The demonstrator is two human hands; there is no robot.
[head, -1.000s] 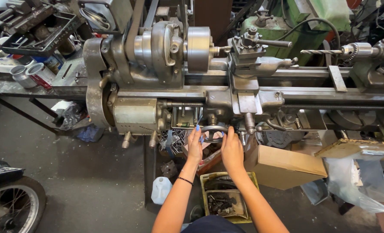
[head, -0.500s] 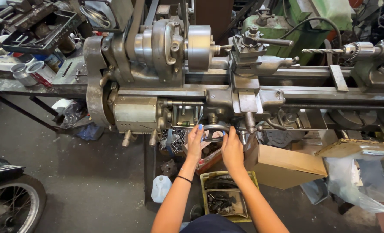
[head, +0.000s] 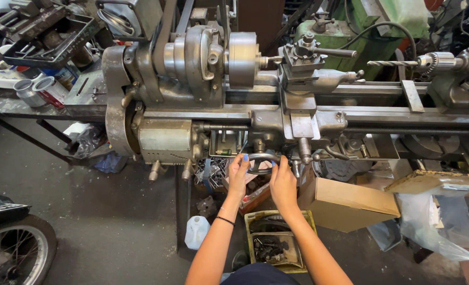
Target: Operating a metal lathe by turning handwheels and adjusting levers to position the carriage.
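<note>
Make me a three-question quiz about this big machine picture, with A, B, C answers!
1. Where are both hands?
A. on the handwheel
B. on the box
C. on the tyre

2. What colour is the crate below the arms?
A. red
B. yellow
C. blue

3. How is the left hand?
A. flat on the floor
B. holding a bottle
C. fingers curled on the wheel's rim

Answers: 1 A, the left hand and right hand grip the handwheel at the lathe's front. 2 B, its rim is yellow. 3 C, its fingers wrap the rim.

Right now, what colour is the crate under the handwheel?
Yellow-green crate, holding dark metal scraps; only the head view shows it.
</note>
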